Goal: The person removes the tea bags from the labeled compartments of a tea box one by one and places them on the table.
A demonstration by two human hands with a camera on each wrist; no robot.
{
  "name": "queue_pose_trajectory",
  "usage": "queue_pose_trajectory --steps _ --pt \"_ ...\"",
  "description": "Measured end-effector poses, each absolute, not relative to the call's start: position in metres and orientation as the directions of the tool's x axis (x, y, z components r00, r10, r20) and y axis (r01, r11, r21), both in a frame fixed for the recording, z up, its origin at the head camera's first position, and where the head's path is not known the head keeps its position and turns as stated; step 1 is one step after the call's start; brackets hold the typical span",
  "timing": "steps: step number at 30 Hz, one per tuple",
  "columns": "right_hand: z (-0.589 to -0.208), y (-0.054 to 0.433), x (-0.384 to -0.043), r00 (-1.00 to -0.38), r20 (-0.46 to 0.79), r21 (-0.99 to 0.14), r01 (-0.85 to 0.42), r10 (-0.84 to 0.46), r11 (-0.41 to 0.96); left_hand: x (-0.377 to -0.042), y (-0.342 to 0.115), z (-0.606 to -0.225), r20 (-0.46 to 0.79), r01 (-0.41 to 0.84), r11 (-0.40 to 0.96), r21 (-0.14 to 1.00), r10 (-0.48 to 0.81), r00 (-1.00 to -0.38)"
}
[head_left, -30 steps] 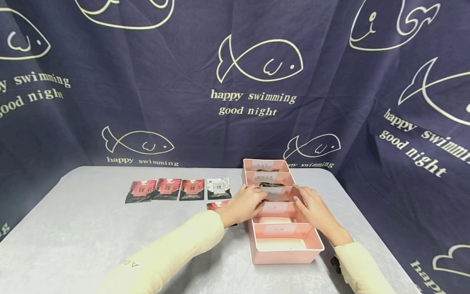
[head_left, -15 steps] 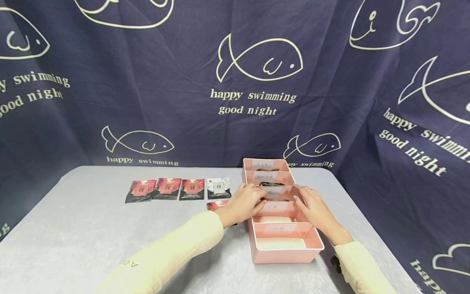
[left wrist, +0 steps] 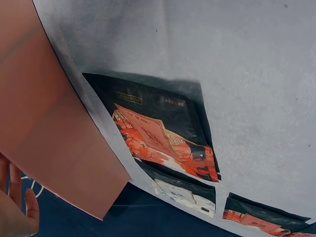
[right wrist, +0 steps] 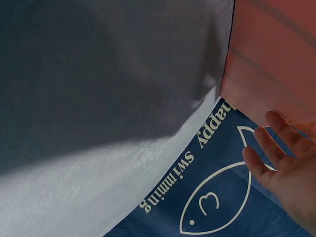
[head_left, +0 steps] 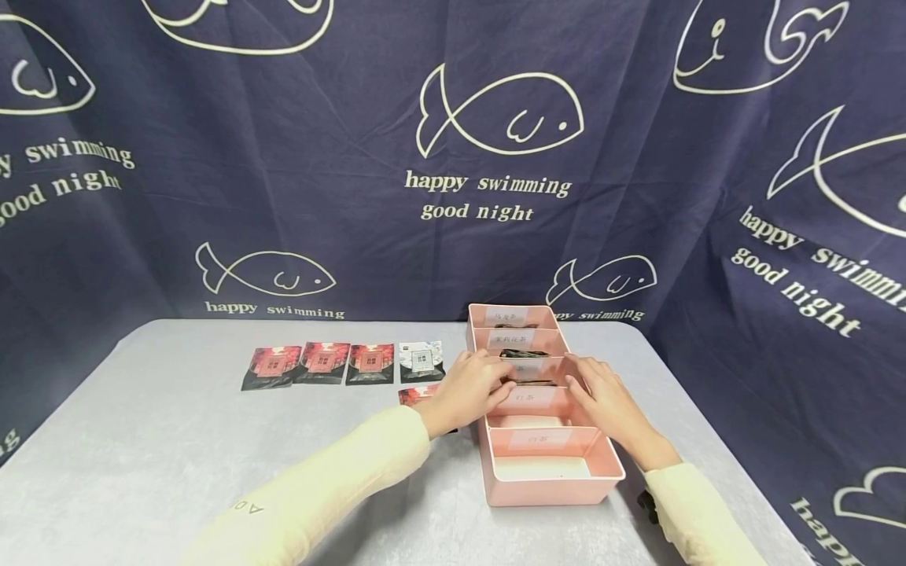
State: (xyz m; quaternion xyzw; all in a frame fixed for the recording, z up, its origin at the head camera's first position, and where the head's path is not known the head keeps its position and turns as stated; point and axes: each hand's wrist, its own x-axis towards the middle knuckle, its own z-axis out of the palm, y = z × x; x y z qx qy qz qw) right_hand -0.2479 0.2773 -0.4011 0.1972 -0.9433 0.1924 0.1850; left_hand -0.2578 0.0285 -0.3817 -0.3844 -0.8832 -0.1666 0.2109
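Note:
A long pink divided box [head_left: 554, 494] with paper labels stands on the table. My left hand [head_left: 463, 393] lies over its left rim, fingertips reaching into the middle compartment with no packet visible between them. My right hand [head_left: 607, 399] rests at the right rim, its fingers loosely extended, as the right wrist view shows too. A dark packet edge [head_left: 535, 383] shows in the middle compartment, and dark packets [head_left: 524, 354] sit in the one behind. Beside the box, partly hidden under my left forearm, lies a red and black tea packet [left wrist: 160, 128]. The two front compartments hold no packets.
Three red and black tea packets [head_left: 370, 365] lie in a row at the back left, with a white and black packet [head_left: 421, 362] at their right end. A small black object [head_left: 647, 507] is by my right sleeve. A dark blue fish-print curtain [head_left: 340, 173] hangs behind the table.
My left hand has drawn back slightly toward the left rim, so more of the dark packet edge in the middle compartment shows. My right hand has stayed nearly still.

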Motion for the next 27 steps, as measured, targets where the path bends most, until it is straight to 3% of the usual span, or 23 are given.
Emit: queue_pose_trajectory --steps 27 --pt "-0.402 0.276 -0.247 -0.856 0.424 -0.293 -0.439 -0.296 0.849 -0.261 0.025 -0.357 0.726 0.705 0.701 0.103 0.432 -0.535"
